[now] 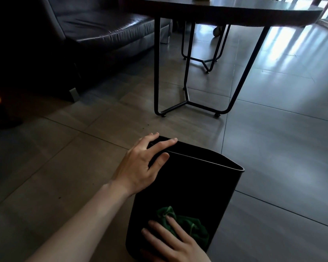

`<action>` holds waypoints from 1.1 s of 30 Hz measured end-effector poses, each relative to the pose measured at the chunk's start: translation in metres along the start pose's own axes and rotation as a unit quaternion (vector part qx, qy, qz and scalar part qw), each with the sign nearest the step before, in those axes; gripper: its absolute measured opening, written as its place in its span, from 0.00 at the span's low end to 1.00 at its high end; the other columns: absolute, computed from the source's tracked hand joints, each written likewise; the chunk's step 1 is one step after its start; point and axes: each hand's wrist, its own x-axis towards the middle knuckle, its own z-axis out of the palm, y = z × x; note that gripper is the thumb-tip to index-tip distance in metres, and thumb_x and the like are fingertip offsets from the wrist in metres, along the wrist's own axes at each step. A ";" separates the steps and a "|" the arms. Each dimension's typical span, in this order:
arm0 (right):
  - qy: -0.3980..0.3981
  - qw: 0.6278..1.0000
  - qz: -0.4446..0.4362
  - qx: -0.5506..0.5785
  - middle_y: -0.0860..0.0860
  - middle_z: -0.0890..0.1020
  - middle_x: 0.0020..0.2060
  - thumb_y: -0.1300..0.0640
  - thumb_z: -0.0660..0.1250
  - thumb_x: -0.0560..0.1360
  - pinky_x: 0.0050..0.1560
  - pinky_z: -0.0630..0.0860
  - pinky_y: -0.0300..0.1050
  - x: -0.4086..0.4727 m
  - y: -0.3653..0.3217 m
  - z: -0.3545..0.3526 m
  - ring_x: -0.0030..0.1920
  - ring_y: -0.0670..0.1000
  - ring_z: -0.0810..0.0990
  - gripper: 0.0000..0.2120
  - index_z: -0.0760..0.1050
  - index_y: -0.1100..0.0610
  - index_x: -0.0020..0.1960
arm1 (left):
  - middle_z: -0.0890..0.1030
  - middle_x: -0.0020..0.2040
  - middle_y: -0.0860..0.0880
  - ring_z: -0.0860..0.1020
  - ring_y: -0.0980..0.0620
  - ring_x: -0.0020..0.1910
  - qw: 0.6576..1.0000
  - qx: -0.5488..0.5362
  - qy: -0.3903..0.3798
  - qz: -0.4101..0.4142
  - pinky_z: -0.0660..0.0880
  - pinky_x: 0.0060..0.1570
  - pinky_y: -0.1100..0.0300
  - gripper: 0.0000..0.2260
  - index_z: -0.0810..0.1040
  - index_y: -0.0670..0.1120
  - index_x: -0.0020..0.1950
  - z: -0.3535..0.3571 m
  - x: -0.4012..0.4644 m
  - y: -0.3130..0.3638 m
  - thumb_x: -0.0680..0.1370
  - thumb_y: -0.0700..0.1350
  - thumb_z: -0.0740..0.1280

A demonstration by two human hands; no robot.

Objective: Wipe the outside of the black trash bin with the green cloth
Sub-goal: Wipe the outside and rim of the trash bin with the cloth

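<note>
The black trash bin (193,184) stands tilted on the tiled floor at the bottom centre, its open top facing away from me. My left hand (140,165) grips the bin's upper left corner, fingers over the rim and thumb on the near wall. A crumpled green cloth (187,223) lies against the lower part of the near wall. My right hand (170,242) presses flat on the cloth, fingers spread, holding it to the bin. The bin's base is cut off by the frame's lower edge.
A dark round table (235,10) on thin black metal legs (187,103) stands just beyond the bin. A dark leather sofa (87,35) fills the upper left. A second metal frame (204,61) sits farther back. Grey floor tiles (282,148) stretch to the right.
</note>
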 end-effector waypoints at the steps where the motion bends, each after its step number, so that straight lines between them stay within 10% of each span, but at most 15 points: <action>1: 0.006 1.000 -0.008 0.002 0.47 0.66 0.78 0.56 0.46 0.88 0.73 0.70 0.55 -0.001 0.003 -0.003 0.79 0.54 0.62 0.21 0.68 0.41 0.74 | 0.73 0.74 0.49 0.69 0.49 0.75 1.000 0.009 0.003 0.001 0.72 0.69 0.49 0.18 0.68 0.70 0.73 0.000 0.000 0.000 0.83 0.61 0.56; 9: 0.206 0.962 0.122 0.132 0.55 0.76 0.71 0.56 0.61 0.84 0.71 0.72 0.59 0.032 0.046 -0.037 0.76 0.58 0.70 0.15 0.80 0.49 0.67 | 0.74 0.75 0.49 0.63 0.53 0.80 0.997 0.021 0.026 0.066 0.61 0.78 0.52 0.19 0.72 0.59 0.75 0.006 0.003 0.010 0.84 0.55 0.60; 15: 0.116 0.987 0.076 0.078 0.54 0.69 0.77 0.51 0.61 0.85 0.68 0.72 0.67 0.028 0.024 -0.014 0.78 0.61 0.65 0.16 0.72 0.47 0.73 | 0.75 0.74 0.53 0.68 0.56 0.77 0.996 0.011 0.029 0.085 0.68 0.74 0.52 0.19 0.75 0.52 0.73 0.002 0.008 0.008 0.82 0.49 0.63; 24: 0.066 0.995 -0.041 -0.069 0.57 0.58 0.75 0.52 0.51 0.82 0.79 0.37 0.63 0.001 0.004 0.003 0.77 0.61 0.54 0.19 0.64 0.47 0.71 | 0.77 0.72 0.47 0.72 0.49 0.74 0.995 0.026 0.007 0.099 0.72 0.70 0.48 0.18 0.76 0.60 0.71 0.000 0.001 0.004 0.84 0.44 0.63; 29: 0.152 0.983 0.004 0.107 0.55 0.72 0.75 0.55 0.60 0.86 0.75 0.68 0.59 0.016 0.034 -0.024 0.77 0.60 0.67 0.14 0.77 0.49 0.68 | 0.77 0.72 0.45 0.72 0.47 0.74 0.995 0.025 0.012 0.097 0.71 0.71 0.48 0.16 0.78 0.59 0.70 0.002 0.001 0.010 0.84 0.45 0.63; 33: 0.165 0.980 0.039 0.101 0.56 0.75 0.73 0.55 0.61 0.85 0.70 0.73 0.61 0.039 0.048 -0.037 0.76 0.61 0.69 0.12 0.77 0.50 0.66 | 0.77 0.72 0.45 0.71 0.47 0.75 0.995 0.030 0.008 0.096 0.71 0.71 0.48 0.16 0.78 0.59 0.70 0.001 0.004 0.013 0.84 0.46 0.62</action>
